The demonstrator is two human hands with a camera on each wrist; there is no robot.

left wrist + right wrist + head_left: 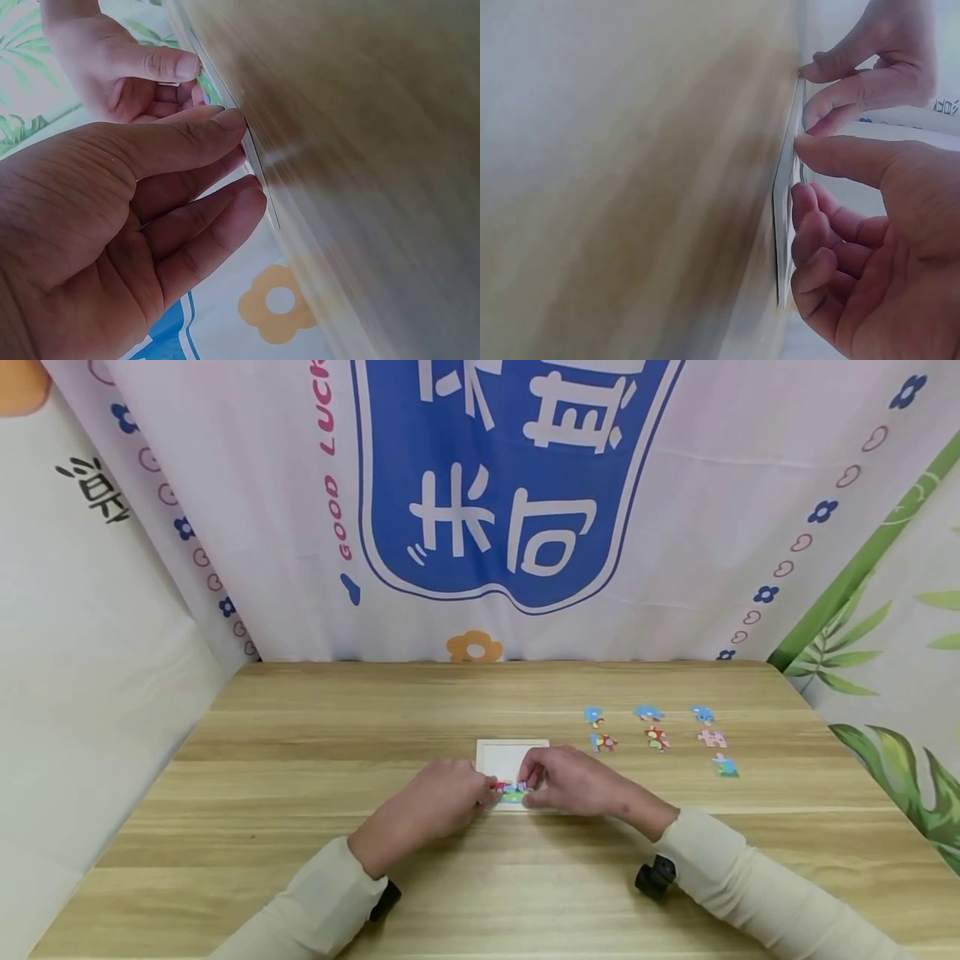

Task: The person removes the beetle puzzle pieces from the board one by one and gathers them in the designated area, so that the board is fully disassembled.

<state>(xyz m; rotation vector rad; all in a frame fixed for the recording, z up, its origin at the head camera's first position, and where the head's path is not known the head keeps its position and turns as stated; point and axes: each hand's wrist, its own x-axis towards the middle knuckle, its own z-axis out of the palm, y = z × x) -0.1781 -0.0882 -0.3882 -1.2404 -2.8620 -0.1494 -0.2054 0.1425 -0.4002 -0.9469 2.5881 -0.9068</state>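
Note:
A small white puzzle tray (513,742) lies on the table, with joined puzzle pieces (512,797) in green, blue and red along its near side. My left hand (442,797) holds the tray's near left corner, its thumb at the edge and fingertips by the red part. From the other side, my right hand (573,783) pinches a small puzzle piece (522,786) at the right end of that row. The fingers cover much of this piece. In the right wrist view, the thumb of the right hand (885,247) sits at the tray's edge (781,195).
Several loose puzzle pieces (657,737) lie spaced out in rows to the right of the tray. A pink piece (712,738) and a blue-green piece (725,767) are farthest right. The wooden table (300,718) ends at a printed curtain (285,568) behind.

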